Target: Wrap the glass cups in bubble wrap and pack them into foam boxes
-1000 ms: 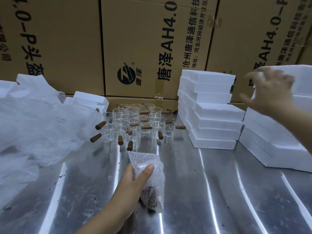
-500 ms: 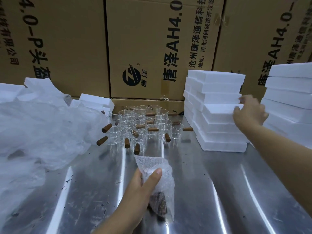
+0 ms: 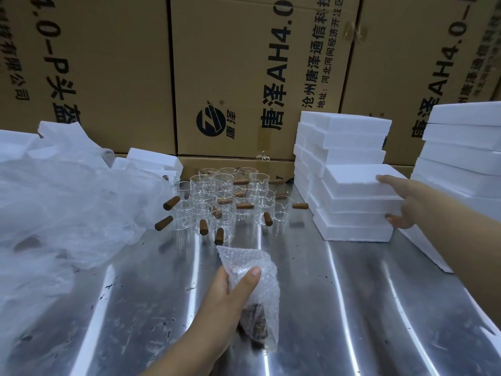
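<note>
My left hand (image 3: pixel 230 291) grips a glass cup wrapped in bubble wrap (image 3: pixel 257 289), low in the middle above the metal table; the cup's brown handle shows through the wrap at the bottom. My right hand (image 3: pixel 401 202) holds the right end of a white foam box (image 3: pixel 355 185) on top of the front stack, fingers over its top edge and thumb underneath. Several bare glass cups with brown wooden handles (image 3: pixel 230 202) stand grouped at the back middle of the table.
The steel table (image 3: pixel 339 308) carries a crumpled clear plastic sheet (image 3: pixel 62 207) on the left, more foam boxes behind it (image 3: pixel 154 158), a taller foam stack (image 3: pixel 341 137) behind the one I hold, and another stack (image 3: pixel 461 153) at far right. Cardboard cartons (image 3: pixel 244 77) wall the back.
My right hand came down from the far-right foam stack to the front middle stack and took hold of its top box. The left hand kept holding the wrapped cup.
</note>
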